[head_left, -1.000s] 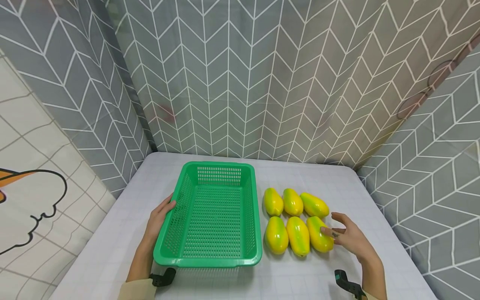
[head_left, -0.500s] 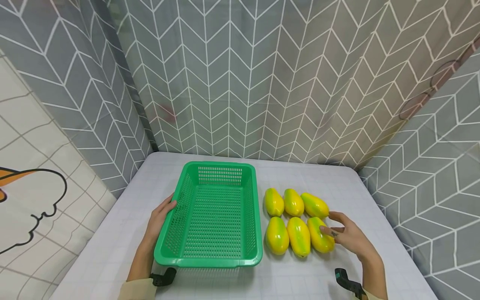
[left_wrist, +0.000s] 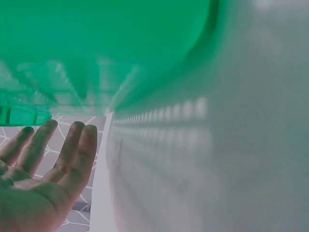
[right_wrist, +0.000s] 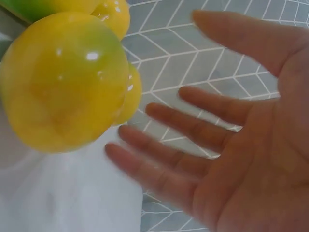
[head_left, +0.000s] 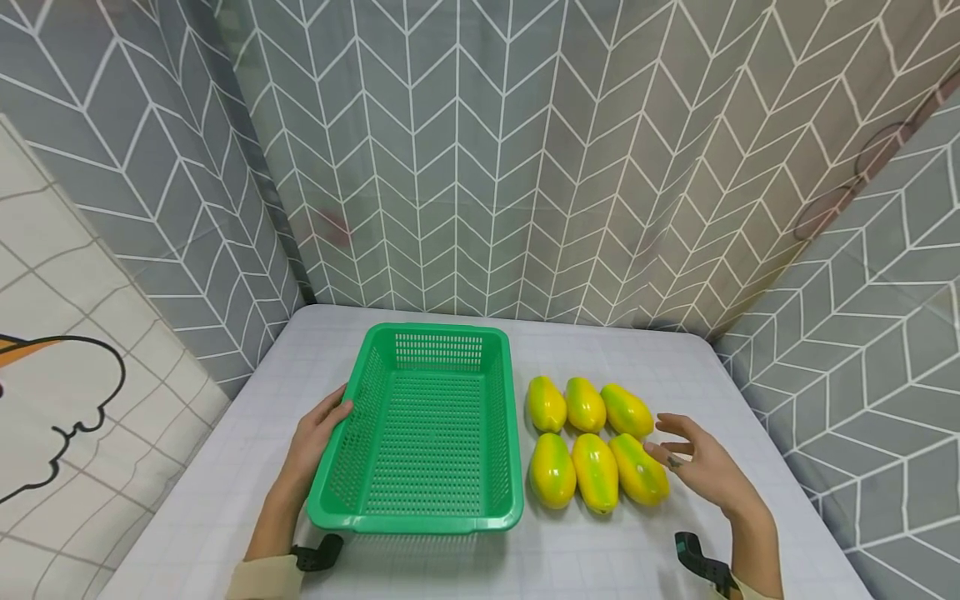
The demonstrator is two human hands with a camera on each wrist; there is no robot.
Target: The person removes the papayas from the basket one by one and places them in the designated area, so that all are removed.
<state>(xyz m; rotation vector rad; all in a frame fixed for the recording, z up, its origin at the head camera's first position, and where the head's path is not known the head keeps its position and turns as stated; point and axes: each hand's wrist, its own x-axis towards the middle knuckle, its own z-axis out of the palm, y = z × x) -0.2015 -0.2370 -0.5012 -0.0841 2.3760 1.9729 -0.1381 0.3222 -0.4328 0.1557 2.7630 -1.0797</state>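
Observation:
A green plastic basket [head_left: 423, 454] with perforated sides stands on the table. My left hand [head_left: 315, 433] is at its left side, thumb on the rim, fingers outside. The left wrist view shows that hand's fingers [left_wrist: 77, 150] extended beside the basket wall. Several yellow-green papayas lie right of the basket in two rows. Closest to my right hand [head_left: 701, 467] are the near-right papaya [head_left: 639, 471] and the far-right papaya [head_left: 627, 410]. That hand holds nothing; its fingers [right_wrist: 188, 125] are spread in the right wrist view, with a papaya [right_wrist: 63, 82] just beyond their tips.
The white table [head_left: 585, 550] ends at a patterned grey curtain [head_left: 480, 167] behind, with more curtain on both sides. The basket's right rim is close to the left papayas [head_left: 547, 404]. Each wrist wears a black band [head_left: 701, 562].
My right hand has drawn slightly right, its thumb leaving the near-right papaya. Both right-end papayas have turned slightly. The left forearm has shifted a little left; the basket stays in place.

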